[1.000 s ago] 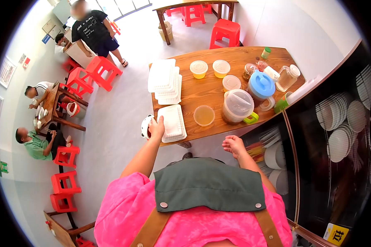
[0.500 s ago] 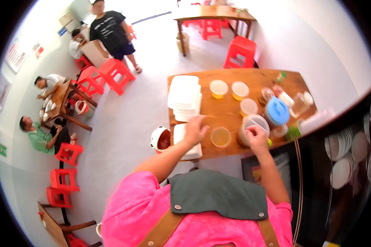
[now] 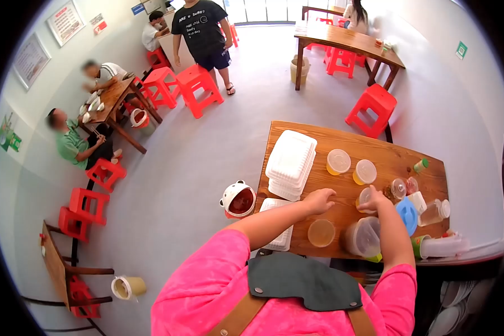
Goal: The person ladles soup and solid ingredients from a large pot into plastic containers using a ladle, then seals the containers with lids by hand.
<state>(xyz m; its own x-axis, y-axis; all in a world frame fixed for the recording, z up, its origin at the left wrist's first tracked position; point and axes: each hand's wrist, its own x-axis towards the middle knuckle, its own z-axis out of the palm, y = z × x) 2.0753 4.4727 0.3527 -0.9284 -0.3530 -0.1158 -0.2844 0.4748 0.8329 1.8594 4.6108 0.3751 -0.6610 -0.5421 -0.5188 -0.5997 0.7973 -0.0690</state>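
My right hand (image 3: pixel 378 200) is at a lidded plastic cup (image 3: pixel 364 196) of yellowish liquid, its fingers closed at the cup's side and partly hiding it. My left hand (image 3: pixel 321 201) hovers over the table to the left of that cup, fingers stretched out and holding nothing. Below it stands a cup of pale liquid (image 3: pixel 321 233) with no lid that I can make out. A large clear container (image 3: pixel 362 237) is under my right forearm. Two more lidded cups, one farther left (image 3: pixel 338 162) and one nearer the middle (image 3: pixel 365 172), stand beyond my hands.
White foam boxes (image 3: pixel 291 159) are stacked on the wooden table's (image 3: pixel 297 130) left side. A blue-lidded jug (image 3: pixel 407 216), a clear jar (image 3: pixel 434 213) and small bottles crowd the right. A bear-shaped bin (image 3: pixel 238 199) stands left. Beyond, people sit near red stools (image 3: pixel 200 89); one person (image 3: pixel 200 33) stands.
My right hand has gone from above the large container to the lidded cup farther out. My left hand has moved off the foam boxes toward the right. The view has shifted.
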